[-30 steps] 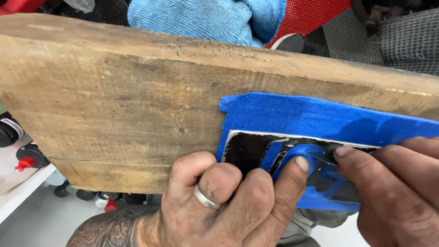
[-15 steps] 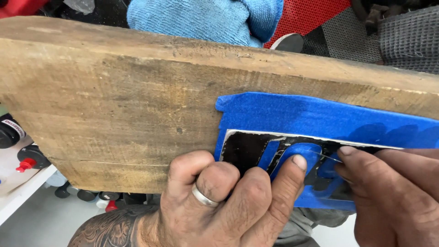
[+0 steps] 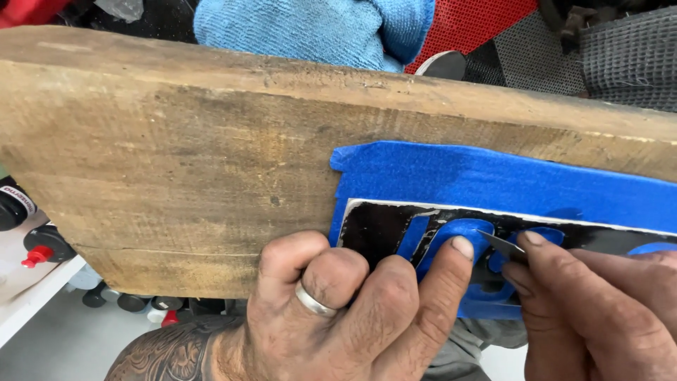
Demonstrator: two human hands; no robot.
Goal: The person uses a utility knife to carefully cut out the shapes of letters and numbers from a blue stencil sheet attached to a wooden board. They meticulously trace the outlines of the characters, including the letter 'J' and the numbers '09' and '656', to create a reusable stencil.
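Observation:
A rough wooden plank (image 3: pixel 183 148) fills the view. Blue masking tape (image 3: pixel 493 183) covers its right part around a black painted strip (image 3: pixel 377 226) with blue stencil shapes. My left hand (image 3: pixel 352 310), with a ring on one finger, rests curled on the plank's near edge; its index fingertip presses a blue stencil piece (image 3: pixel 451 236). My right hand (image 3: pixel 599 310) pinches a small thin metal blade (image 3: pixel 502 244) whose tip touches the stencil just right of that fingertip.
A light blue towel (image 3: pixel 317 28) lies behind the plank. Red mesh (image 3: pixel 472 25) and grey mesh (image 3: pixel 627 49) sit at the back right. Dark bottles with red caps (image 3: pixel 35 247) stand on a white shelf at lower left.
My right hand has drawn slightly right and down, so the thin blade tip now shows against the stencil. My left hand and the plank stay in place.

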